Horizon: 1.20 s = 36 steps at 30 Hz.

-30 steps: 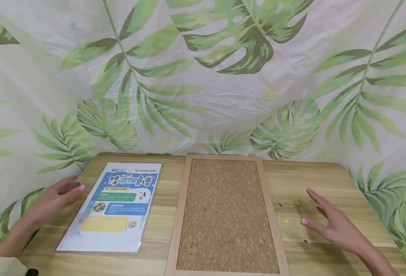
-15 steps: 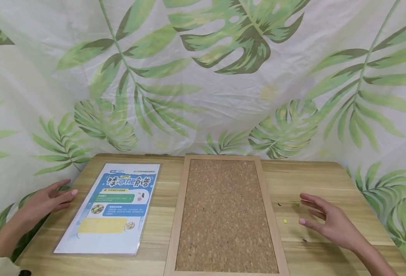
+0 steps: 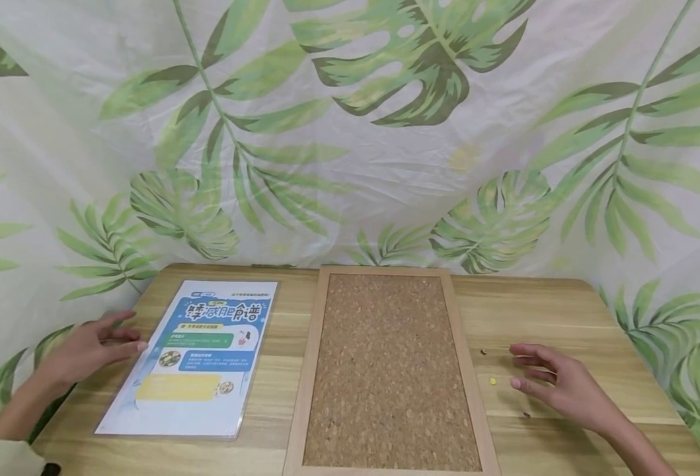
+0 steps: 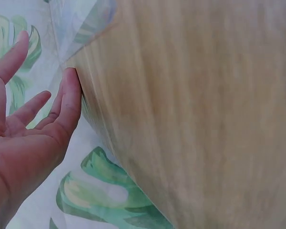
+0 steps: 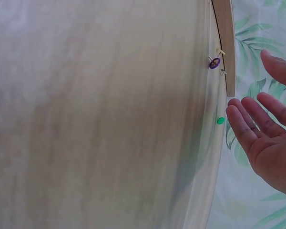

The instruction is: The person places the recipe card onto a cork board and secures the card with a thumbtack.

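Observation:
A laminated poster (image 3: 207,416) with blue, green and yellow panels lies flat at the table's left. Beside its left edge is my left hand (image 3: 84,347), fingers loosely bent and holding nothing, thumb tip right at the edge. A cork board (image 3: 394,370) in a light wooden frame lies in the middle. To its right hovers my right hand (image 3: 570,383), fingers relaxed and nothing in them. Near those fingertips lie small thumbtacks: a yellow one (image 3: 492,381), a dark one (image 3: 483,352) and a purple one (image 3: 526,415). The right wrist view also shows a green thumbtack (image 5: 220,120).
The wooden table (image 3: 540,304) carries the poster, board and tacks. Behind it hangs a white curtain (image 3: 385,178) printed with green leaves, also dropping down past both sides of the table.
My right hand has lowered slightly toward the tacks, its fingers bending more. My left hand has shifted a little lower beside the poster. Poster, board and tacks stay in place.

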Motion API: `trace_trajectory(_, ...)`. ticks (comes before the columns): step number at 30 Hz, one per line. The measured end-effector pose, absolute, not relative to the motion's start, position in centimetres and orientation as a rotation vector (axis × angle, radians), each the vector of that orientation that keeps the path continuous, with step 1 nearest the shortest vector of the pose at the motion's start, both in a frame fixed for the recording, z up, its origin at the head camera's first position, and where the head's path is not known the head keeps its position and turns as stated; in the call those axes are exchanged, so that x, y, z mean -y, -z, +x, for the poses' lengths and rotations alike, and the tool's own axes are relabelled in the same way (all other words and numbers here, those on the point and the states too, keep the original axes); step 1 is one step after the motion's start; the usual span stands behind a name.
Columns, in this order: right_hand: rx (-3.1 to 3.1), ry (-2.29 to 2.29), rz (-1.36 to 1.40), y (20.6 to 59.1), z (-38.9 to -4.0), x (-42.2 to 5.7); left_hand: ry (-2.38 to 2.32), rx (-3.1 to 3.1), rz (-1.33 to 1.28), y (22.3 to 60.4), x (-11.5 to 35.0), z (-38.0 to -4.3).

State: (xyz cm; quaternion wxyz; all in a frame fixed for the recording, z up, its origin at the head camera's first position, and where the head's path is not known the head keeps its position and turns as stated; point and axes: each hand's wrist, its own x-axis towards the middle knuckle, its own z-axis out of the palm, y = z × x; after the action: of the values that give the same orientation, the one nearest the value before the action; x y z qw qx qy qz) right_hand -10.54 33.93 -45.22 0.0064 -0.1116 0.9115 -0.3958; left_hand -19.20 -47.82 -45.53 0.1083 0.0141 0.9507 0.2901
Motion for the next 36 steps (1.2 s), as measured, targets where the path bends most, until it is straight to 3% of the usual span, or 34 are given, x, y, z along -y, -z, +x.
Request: trace_trajectory(36,-2.769,1.215,-0.443,46.5,-11.4,-31.3,-0.647,-2.945,0.008,45.3,44.4,-19.2)
